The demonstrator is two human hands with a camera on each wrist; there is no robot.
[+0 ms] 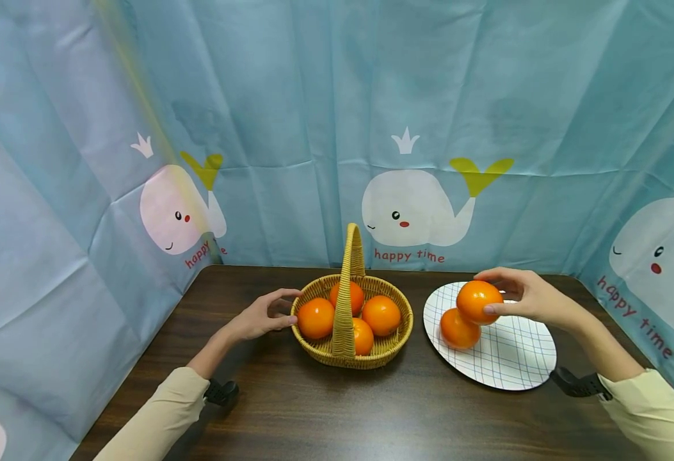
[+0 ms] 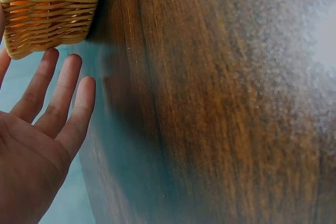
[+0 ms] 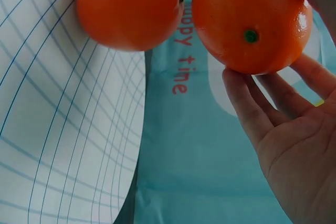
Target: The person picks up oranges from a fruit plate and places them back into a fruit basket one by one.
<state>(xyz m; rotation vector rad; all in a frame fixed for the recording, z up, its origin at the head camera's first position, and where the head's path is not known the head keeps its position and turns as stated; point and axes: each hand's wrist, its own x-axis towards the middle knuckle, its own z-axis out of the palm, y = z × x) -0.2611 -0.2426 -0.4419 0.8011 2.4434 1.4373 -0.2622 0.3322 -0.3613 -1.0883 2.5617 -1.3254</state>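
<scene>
My right hand [image 1: 532,298] grips an orange [image 1: 478,302] between thumb and fingers, above a white plate [image 1: 518,362] with a blue grid. Another orange [image 1: 457,331] rests on the plate's left part, partly hidden by the held one. In the right wrist view the held orange [image 3: 251,19] shows a green stem spot and hangs clear of the plate. My left hand [image 1: 258,318] is at the left side of a wicker basket [image 1: 371,360], fingertips at its rim. Several oranges [image 1: 381,314] lie in the basket. The left wrist view shows fairly straight fingers [image 2: 67,85] beside the weave.
The basket's tall arched handle [image 1: 344,301] rises over the oranges. Everything stands on a dark wooden table [image 1: 337,416]. A blue curtain [image 1: 290,128] printed with whales hangs behind the table and along both sides.
</scene>
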